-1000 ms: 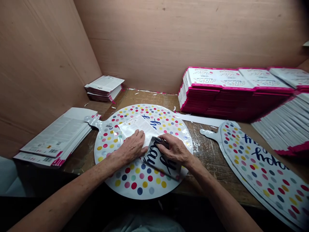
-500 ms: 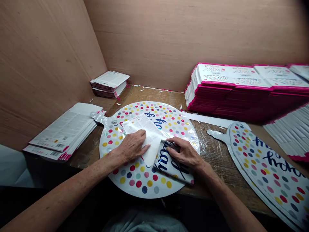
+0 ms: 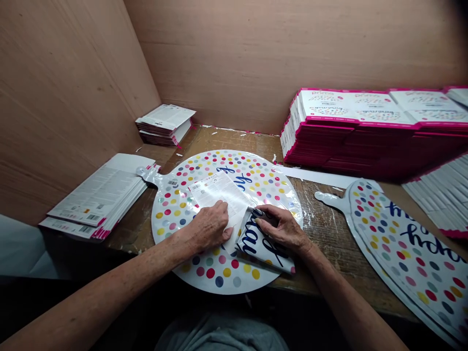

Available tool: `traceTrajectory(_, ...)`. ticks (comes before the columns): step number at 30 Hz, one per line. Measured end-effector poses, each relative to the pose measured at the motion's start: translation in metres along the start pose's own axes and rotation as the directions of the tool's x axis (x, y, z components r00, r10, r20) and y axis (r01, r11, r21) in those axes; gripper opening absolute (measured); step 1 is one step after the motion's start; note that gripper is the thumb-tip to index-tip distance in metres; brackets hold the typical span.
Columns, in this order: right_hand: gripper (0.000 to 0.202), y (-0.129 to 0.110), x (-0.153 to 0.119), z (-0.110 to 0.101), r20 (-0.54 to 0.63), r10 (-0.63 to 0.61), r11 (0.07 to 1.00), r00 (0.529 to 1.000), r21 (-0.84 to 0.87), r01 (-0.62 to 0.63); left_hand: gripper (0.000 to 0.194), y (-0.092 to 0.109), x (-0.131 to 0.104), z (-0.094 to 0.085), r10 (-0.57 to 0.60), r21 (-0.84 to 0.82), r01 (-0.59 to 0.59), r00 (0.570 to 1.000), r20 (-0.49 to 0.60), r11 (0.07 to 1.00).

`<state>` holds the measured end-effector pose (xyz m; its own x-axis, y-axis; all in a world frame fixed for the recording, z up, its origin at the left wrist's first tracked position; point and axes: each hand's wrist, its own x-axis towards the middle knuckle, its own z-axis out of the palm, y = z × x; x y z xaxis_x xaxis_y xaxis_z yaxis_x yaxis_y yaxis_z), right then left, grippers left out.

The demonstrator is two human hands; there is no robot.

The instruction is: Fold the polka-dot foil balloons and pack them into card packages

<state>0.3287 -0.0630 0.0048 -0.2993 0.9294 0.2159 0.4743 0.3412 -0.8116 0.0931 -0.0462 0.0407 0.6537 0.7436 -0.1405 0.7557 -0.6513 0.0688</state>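
Note:
My left hand is closed on a white printed card sleeve, fingers curled over its top and thumb at its near edge. My right hand grips a folded foil balloon with dark blue lettering, fingers over its upper side. The folded balloon's left end meets the sleeve's right end; whether it is inside the sleeve is hard to tell. Beneath both lies a flat, round foil balloon with coloured dots, its tail pointing left.
Stacked cards lie at left, with a smaller card stack behind. Pink-edged packages are piled at back right. More dotted foil balloons lie at right. A white strip rests on the table. Wooden panels stand behind and left.
My left hand and the card sleeve have shifted slightly right, toward the folded balloon. Its left end has lifted a little. My right hand has barely moved.

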Motion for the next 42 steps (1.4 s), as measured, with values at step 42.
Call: traceTrajectory(42, 0.077, -0.042, -0.039, 0.038, -0.128, -0.424, 0.816, 0.897, -0.484, 0.316, 0.047, 0.030, -0.011, 0.032, -0.833, -0.989, -0.050, 0.534, -0.144, 0.140)
